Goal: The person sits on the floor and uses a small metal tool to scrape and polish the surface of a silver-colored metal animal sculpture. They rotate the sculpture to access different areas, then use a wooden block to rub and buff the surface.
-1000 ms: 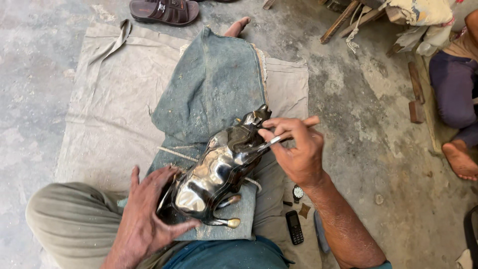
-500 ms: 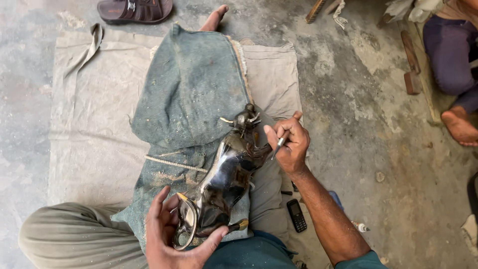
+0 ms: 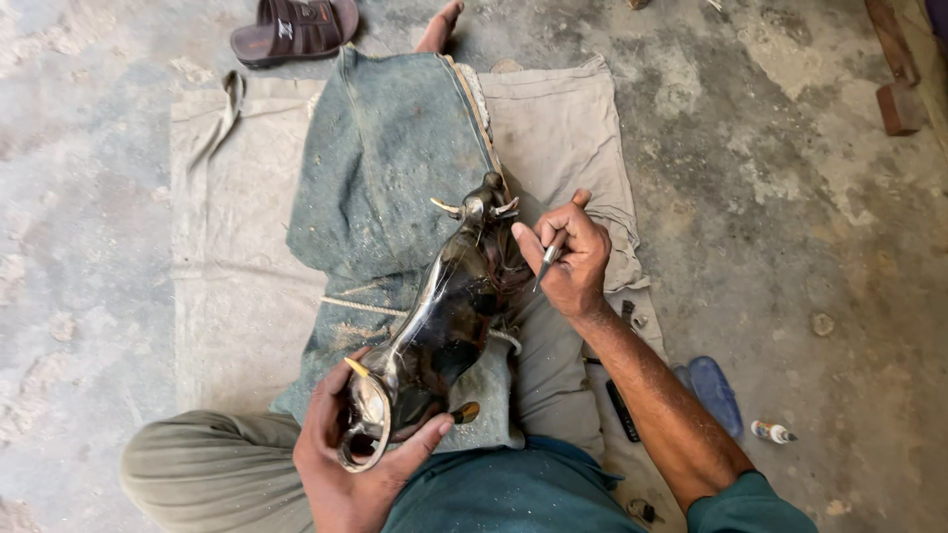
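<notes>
Teal short sleeve [image 3: 750,503], teal shirt, khaki trousers [image 3: 207,464], bare forearms

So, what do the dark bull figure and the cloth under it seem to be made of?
The dark bull-shaped figure looks like polished metal: its flank gives bright, mirror-like reflections, and the horns look brassy. The blue-green cloth beneath it seems coarse woven fabric, matte, faded and dusty, perhaps denim.
</notes>
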